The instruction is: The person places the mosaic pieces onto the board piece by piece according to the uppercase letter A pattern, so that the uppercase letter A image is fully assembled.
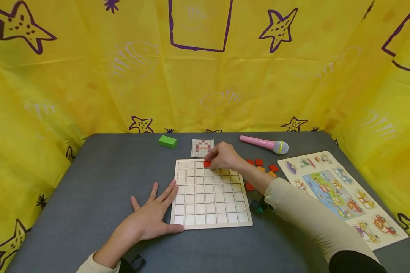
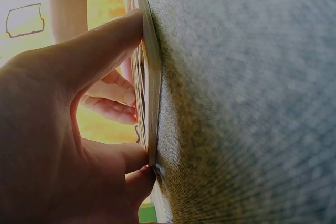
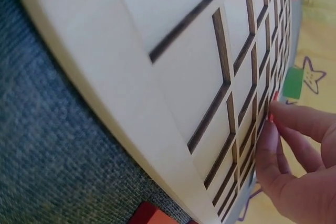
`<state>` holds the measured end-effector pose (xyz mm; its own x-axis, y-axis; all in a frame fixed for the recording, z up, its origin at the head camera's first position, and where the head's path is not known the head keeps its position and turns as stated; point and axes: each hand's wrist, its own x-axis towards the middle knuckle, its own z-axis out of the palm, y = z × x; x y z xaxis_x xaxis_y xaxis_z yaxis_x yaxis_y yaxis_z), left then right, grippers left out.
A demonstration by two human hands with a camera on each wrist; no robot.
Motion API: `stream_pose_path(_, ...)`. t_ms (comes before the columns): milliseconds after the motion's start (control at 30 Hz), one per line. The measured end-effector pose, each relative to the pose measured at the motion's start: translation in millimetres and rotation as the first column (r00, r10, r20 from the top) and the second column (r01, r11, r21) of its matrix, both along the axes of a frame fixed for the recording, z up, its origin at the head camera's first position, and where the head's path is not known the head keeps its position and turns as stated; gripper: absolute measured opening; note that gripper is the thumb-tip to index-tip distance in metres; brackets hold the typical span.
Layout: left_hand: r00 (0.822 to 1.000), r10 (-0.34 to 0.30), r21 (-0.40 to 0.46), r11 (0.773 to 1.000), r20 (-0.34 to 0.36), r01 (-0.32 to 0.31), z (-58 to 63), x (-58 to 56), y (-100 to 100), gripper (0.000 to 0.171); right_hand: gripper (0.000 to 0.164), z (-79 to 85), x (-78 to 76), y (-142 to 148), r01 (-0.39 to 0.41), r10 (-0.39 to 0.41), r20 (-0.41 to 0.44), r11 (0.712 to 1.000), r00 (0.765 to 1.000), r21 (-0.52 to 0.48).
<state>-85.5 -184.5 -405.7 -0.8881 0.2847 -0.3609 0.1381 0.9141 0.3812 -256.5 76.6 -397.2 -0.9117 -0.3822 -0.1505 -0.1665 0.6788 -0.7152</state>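
Pinching tile (image 1: 207, 164), left wrist view unclear

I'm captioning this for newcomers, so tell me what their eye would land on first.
Probably the bright yellow cloth, which rises behind the gray table and along both its sides. Next would likely come the small red tile, pinched by the right hand at the far row of the pale grid board. The pink microphone beyond the board, to the right, also stands out.

On the desk (image 1: 89, 182) we see block (image 1: 167, 141), card (image 1: 201, 148), microphone (image 1: 264, 144) left-to-right behind the grid board (image 1: 210, 208); puzzle board (image 1: 349, 188) right.
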Motion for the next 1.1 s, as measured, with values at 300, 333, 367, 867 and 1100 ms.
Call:
stream_pose_path(300, 1.0, -0.004, -0.011, 1.0, 0.005, 0.004, -2.6, -1.9, 0, 0.123, 0.026, 4.9, 1.3, 10, 0.003, 0.0, 0.042, 0.998, 0.999, -0.066)
stream_pose_path(333, 1.0, -0.005, -0.012, 1.0, 0.003, 0.005, -2.7, -1.9, 0, 0.123, 0.026, 5.6, 1.5, 12, 0.006, -0.002, 0.048, 0.997, 0.999, -0.076)
stream_pose_path(367, 1.0, -0.006, -0.012, 1.0, 0.003, 0.006, -2.5, -1.8, 0, 0.123, 0.026, 6.5, 1.7, 15, 0.008, -0.004, 0.051, 0.997, 0.999, -0.082)
stream_pose_path(867, 1.0, -0.02, 0.012, 1.0, -0.009, 0.02, 2.4, 0.2, -1, 0.121, 0.035, 18.7, 17.7, 70, 0.043, -0.037, 0.044, 0.987, 0.998, -0.157)
stream_pose_path(1100, 1.0, -0.023, 0.025, 0.999, -0.009, 0.023, 1.6, -0.6, -2, 0.12, 0.037, 20.6, 18.3, 104, 0.066, -0.064, 0.025, 0.988, 0.998, -0.138)
